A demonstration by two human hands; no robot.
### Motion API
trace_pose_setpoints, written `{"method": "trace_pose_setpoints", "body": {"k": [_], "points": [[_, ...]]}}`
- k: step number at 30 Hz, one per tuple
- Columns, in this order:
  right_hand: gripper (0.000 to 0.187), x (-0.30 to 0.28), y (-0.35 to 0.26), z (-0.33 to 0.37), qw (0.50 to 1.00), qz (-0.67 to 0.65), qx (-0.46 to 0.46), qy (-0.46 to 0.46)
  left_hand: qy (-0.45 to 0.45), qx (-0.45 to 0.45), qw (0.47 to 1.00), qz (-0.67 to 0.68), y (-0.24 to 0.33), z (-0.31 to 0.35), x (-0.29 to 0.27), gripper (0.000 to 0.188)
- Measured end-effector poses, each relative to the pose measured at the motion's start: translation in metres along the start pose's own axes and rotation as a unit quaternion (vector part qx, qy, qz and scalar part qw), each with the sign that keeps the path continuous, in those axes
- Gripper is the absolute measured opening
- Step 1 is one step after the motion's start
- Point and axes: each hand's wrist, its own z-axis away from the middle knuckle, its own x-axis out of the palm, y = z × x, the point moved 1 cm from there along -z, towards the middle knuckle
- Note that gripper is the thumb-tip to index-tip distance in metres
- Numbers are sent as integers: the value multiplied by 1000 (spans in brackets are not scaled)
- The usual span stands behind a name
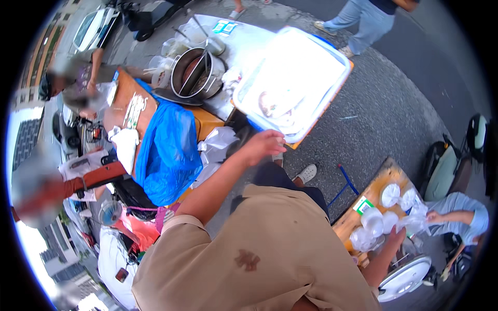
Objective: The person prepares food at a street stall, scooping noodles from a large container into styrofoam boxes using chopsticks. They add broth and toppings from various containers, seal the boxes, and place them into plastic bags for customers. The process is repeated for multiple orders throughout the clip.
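My left hand reaches out at the middle, its fingers apart and nothing seen in them. It is at the near corner of a large white plastic tray, whose bright, washed-out inside shows a few pale round shapes. Low on the right, my right hand is among clear round plastic bowls on a wooden table. Its fingertips are next to a clear plastic bag. Their grip is partly hidden. Another person's hand holds the far end of that bag.
A divided steel pot with ladles stands on the back-left table. Blue plastic sheeting hangs beside it. A round white lid lies near my right forearm. Another person stands at the left; somebody's legs show at the back.
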Motion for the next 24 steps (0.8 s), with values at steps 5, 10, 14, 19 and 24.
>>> {"method": "trace_pose_setpoints", "body": {"k": [5, 10, 14, 19, 24], "points": [[59, -61, -135, 10, 798, -445, 406, 2, 72, 12, 997, 26, -16, 31, -71, 32], [38, -114, -295, -18, 963, -239, 56, 108, 73, -22, 990, 121, -79, 37, -159, 30], [32, -22, -660, 134, 872, -408, -47, -267, 146, -76, 974, 154, -171, 91, -202, 29], [33, 165, -846, 370, 604, -209, 39, -769, 248, -90, 921, 285, -263, 180, -226, 29], [19, 411, -826, 573, 595, -139, 110, -784, 323, -74, 873, 357, -286, 238, -225, 29]]}}
